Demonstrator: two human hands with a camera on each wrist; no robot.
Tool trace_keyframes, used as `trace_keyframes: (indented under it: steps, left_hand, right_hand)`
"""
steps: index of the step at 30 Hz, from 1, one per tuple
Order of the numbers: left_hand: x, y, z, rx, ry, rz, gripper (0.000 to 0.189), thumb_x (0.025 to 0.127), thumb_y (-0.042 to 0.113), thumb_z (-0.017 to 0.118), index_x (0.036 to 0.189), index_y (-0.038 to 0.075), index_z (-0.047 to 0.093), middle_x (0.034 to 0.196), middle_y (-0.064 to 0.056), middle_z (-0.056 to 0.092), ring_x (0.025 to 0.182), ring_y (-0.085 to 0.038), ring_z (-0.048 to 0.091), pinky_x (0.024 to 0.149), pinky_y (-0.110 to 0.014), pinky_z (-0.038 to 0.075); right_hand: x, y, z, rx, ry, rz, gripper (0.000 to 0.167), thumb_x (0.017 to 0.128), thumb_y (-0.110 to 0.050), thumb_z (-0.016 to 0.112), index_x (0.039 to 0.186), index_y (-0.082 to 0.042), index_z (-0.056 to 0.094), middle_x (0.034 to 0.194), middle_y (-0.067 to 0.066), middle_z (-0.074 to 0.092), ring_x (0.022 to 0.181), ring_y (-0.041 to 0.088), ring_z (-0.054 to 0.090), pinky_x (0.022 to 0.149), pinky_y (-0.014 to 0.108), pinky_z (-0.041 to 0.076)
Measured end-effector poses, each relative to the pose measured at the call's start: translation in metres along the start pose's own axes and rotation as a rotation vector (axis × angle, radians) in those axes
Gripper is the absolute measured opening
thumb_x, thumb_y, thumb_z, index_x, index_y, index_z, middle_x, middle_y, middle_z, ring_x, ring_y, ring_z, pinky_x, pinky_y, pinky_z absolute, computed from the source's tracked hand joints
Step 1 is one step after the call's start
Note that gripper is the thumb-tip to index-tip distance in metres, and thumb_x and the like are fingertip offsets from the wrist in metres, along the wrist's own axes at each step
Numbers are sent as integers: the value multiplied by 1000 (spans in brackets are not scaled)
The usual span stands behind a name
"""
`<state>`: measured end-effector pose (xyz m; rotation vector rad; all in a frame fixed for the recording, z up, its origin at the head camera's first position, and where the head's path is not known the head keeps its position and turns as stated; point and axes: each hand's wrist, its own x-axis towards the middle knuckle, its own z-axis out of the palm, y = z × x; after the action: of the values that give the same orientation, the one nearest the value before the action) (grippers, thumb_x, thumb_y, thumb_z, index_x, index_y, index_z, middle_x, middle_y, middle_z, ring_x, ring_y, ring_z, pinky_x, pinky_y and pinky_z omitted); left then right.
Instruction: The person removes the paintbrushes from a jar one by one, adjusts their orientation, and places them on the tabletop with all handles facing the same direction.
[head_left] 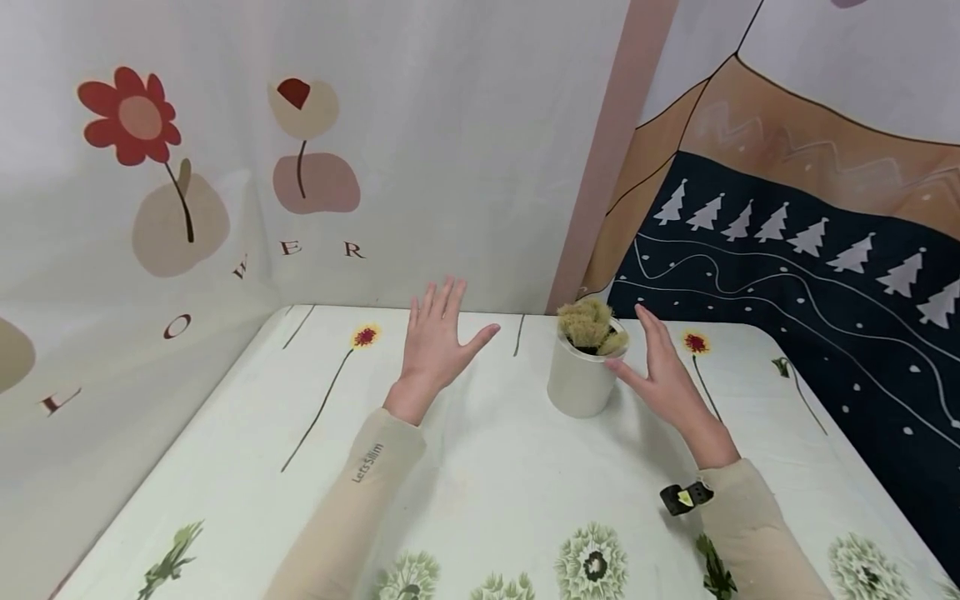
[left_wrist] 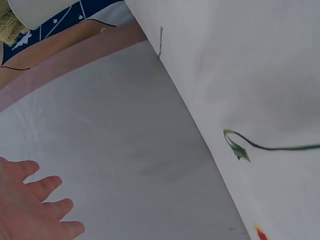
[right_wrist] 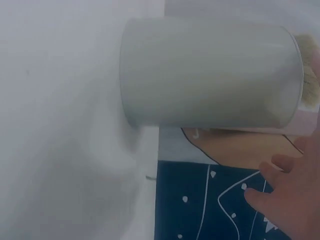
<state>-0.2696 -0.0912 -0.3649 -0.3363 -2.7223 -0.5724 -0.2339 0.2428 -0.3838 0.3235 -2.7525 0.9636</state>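
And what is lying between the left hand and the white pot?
In the head view, only the white tablecloth with one thin printed stem lies between the left hand and the white pot.

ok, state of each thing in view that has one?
white pot, upright on the table
tufted plant, in the pot, top sticking out
left hand, fingers straight and spread, holding nothing
right hand, fingers extended beside the pot, contact unclear
black wrist device, at the right cuff
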Motion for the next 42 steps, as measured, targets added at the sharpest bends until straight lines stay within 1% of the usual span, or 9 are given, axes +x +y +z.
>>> trace_keyframes:
  steps: [4,9,16,20,25,29,34,37,42]
  left_hand:
    - [-1,6,1,-16,-1,9,92,92,70,47,160,16,18,168,-7,19,156,-32,12,129,-54,6]
    - [-3,14,2,-63,3,18,89,93,67,48,160,16,20,168,-6,20,156,-30,13,129,-52,6]
    - [-5,23,6,-96,25,49,85,94,64,51,158,14,25,166,-6,26,155,-31,19,129,-49,11]
    - [-6,28,7,-123,42,61,84,94,61,53,157,13,28,164,-7,29,154,-30,21,129,-47,15]
    - [-7,33,8,-161,55,66,81,94,58,56,157,14,30,164,-5,32,154,-28,22,129,-47,16]
    - [-7,38,9,-194,63,73,79,94,57,57,156,13,33,163,-5,34,153,-28,25,129,-46,17]
    - [-8,44,12,-221,64,76,77,94,57,57,155,14,35,162,-4,35,153,-26,26,129,-44,18]
    - [-8,46,14,-233,70,77,76,94,56,58,154,15,37,161,-2,37,153,-23,26,128,-42,19]
    - [-10,50,17,-295,93,72,73,92,52,64,152,17,41,159,0,41,151,-20,31,123,-44,33]
  right_hand:
    - [1,-1,5,21,-1,-1,95,96,-47,63,161,-14,2,168,19,6,152,46,15,114,73,24]
    - [0,-1,10,42,-1,-3,95,96,-47,63,162,-15,3,167,19,8,152,44,15,116,71,23]
    - [-1,-2,16,85,9,-4,90,97,-42,62,161,-13,6,165,20,16,150,43,22,118,68,25]
    - [0,-4,18,112,6,8,87,99,-41,61,161,-11,7,165,20,17,152,41,19,120,65,22]
    - [1,-6,22,116,-2,36,87,99,-45,58,161,-11,7,167,19,14,154,40,15,122,63,19]
    - [0,-7,25,135,3,47,86,100,-45,56,160,-8,8,167,19,13,153,41,15,122,63,19]
    - [-2,-6,27,205,30,46,83,100,-40,58,159,-5,11,166,21,17,151,44,21,121,64,23]
    - [-1,-5,29,261,53,43,81,100,-35,60,158,-4,13,165,22,18,151,42,23,120,63,26]
    - [0,-8,32,351,56,59,79,100,-28,60,158,-3,13,165,23,18,152,41,21,120,62,27]
